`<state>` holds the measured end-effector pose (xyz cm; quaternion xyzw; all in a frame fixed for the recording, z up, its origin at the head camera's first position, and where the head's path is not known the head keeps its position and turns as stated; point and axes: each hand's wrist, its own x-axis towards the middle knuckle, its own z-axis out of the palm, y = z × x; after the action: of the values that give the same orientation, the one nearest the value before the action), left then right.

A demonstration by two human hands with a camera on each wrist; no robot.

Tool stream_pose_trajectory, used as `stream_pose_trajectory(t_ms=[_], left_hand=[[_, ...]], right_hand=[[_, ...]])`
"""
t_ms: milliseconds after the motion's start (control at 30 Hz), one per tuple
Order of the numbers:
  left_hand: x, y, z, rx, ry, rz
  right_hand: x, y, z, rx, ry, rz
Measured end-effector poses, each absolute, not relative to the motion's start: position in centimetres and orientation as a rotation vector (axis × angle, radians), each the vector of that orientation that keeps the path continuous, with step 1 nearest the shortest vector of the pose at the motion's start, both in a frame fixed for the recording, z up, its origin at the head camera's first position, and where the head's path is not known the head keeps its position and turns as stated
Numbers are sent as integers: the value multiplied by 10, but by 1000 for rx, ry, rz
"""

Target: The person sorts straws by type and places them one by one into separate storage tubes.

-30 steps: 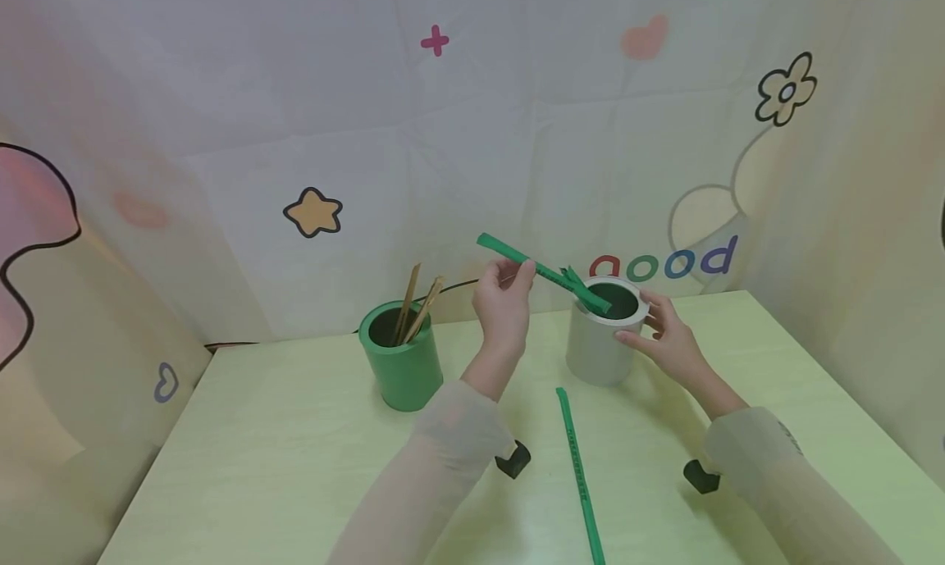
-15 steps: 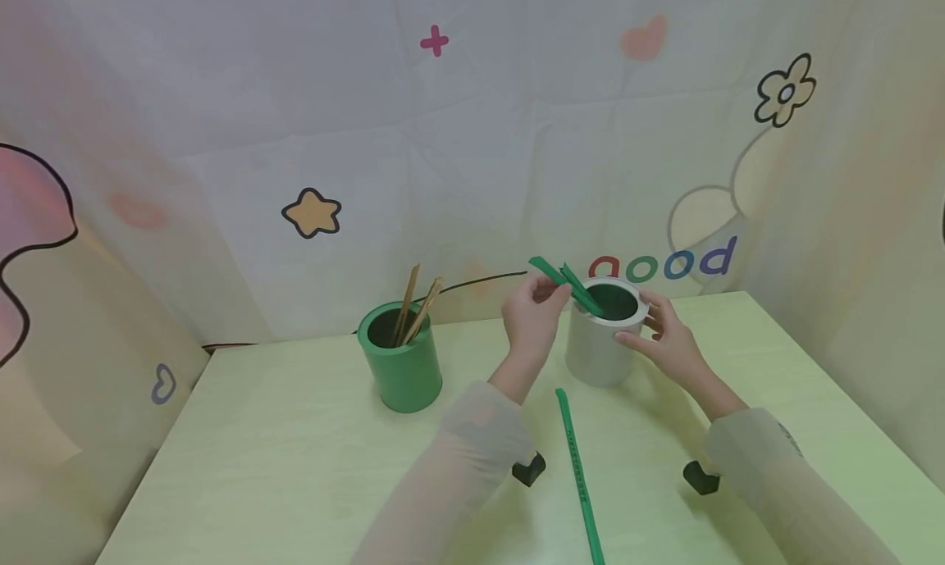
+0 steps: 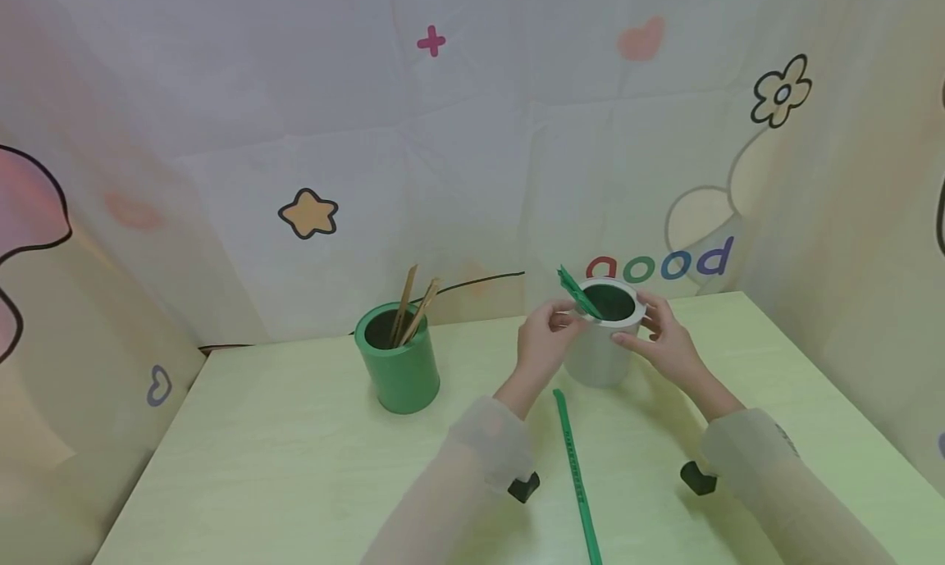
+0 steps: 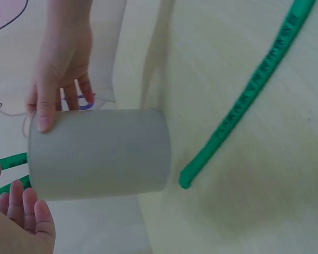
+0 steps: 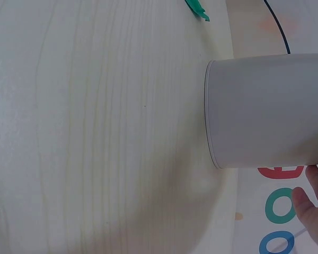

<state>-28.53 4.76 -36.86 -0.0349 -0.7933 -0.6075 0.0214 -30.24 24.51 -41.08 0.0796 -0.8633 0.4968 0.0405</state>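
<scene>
The white cylindrical holder [image 3: 600, 360] stands upright on the table, tilted by nothing. Green-wrapped sticks [image 3: 578, 293] lean out over its left rim; two green strips [image 4: 13, 160] show there in the left wrist view. My right hand [image 3: 668, 342] holds the holder's right side, thumb on the front wall and fingers round the back. The left hand [image 3: 542, 344] is at the left rim, fingertips beside the sticks, thumb and fingers apart in the left wrist view. Another green-wrapped stick [image 3: 576, 475] with dark printing lies on the table in front.
To the left stands a green cylindrical holder [image 3: 404, 376] with several thin brown sticks [image 3: 413, 311] leaning in it. A printed cloth backdrop [image 3: 472, 138] rises behind the pale table [image 3: 273, 458].
My left hand has moved right and down to the white holder's rim. The green-wrapped stick it pinched has slid in, and its raised end no longer shows apart. My right hand has stayed put.
</scene>
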Motion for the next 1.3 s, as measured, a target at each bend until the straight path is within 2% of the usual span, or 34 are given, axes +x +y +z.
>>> stream_pose_trajectory(t_ms=[167,533,1300], left_hand=[[-283,43,-388,-84,-2510,-1885],[-265,30,-434,-287,-2673,-1904],[-244,32,-473,-265,-2943,-1560]], right_hand=[[-303,244,-411,242,-2654,1504],[-303,245,-411,253,-2643,1508],[-303,245,-412,280,-2629,1501]])
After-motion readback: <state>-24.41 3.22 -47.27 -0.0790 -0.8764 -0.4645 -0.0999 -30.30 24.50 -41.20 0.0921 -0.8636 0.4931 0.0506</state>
